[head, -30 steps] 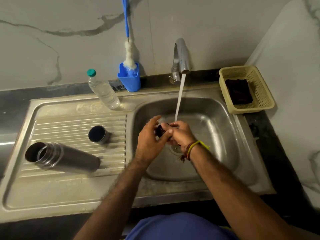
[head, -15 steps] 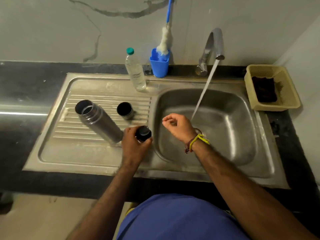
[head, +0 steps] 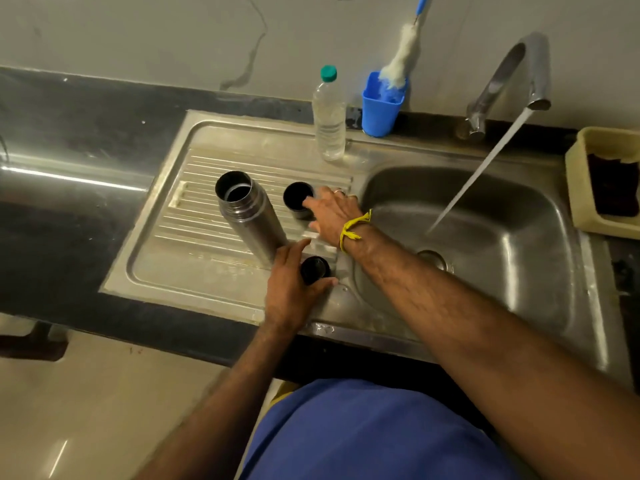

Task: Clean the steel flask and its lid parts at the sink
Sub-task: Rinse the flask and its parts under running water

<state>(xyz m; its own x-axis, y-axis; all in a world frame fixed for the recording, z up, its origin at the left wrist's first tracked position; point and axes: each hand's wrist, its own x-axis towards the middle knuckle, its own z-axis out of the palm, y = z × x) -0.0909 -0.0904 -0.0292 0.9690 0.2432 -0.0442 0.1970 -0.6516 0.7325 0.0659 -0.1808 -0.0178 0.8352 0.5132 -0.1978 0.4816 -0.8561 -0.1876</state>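
The steel flask [head: 247, 216] lies open-mouthed on the drainboard [head: 166, 251] left of the sink basin [head: 512, 258]. My left hand [head: 289, 289] holds the black stopper [head: 314, 269] between thumb and fingers at the drainboard's near right corner, beside the flask's base. My right hand [head: 334, 213] reaches across from the basin. Its fingers and thumb lie around the right side of the steel cup lid [head: 296, 197], which stands mouth up next to the flask.
Water runs from the tap [head: 516, 74] into the basin. A clear plastic bottle [head: 329, 116] and a blue cup [head: 381, 109] holding a bottle brush stand at the back edge. A yellow basket [head: 581, 192] with a dark cloth sits at the right.
Both hands left the water stream. My left hand carried the black stopper to the drainboard, and my right hand then crossed from the basin to the cup lid. The camera view swung left.
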